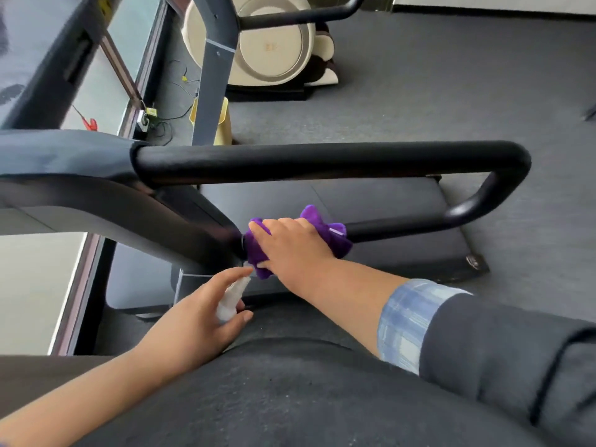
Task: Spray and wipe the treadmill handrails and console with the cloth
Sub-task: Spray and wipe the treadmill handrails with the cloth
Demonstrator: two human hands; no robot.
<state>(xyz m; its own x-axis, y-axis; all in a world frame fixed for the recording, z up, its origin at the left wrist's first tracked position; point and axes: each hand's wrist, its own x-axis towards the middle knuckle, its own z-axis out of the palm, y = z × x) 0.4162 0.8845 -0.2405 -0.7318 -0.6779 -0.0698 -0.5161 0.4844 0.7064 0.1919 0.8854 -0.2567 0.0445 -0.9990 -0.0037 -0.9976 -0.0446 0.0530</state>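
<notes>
Now wiping, plainly: right hand point(292, 245) pressed over a crumpled purple microfibre cloth point(325, 232), fingers wrapped down around it and clamping it onto the lower black padded handrail bar point(396, 228), right where that bar meets the dark grey moulded treadmill frame point(154, 221). Left hand point(200, 317) just below and beside, curled round a small translucent white spray bottle point(230, 300), forefinger stretched up along the nozzle, tip pointing toward the cloth and nearly touching its hanging corner. Looks like the spray-then-wipe rhythm on the lower rail, mid-stroke at the inner end. Next up, probably: dragging the cloth outward along the bar toward the curved bend point(483, 195), keeping the wrap tight so the underside gets covered too, then lifting to the upper black handrail tube point(322, 159), which runs well above and parallel. Console not clearly in view from this angle, so no telling its condition. Rail covering matte, slightly grained, foam-like in look; cloth plush and bunched, soft enough to mould round the tube; frame smooth hard plastic with a faint sheen. Grey carpeted floor point(451, 91) beyond, a cream-coloured rounded machine point(274, 43) further back.
</notes>
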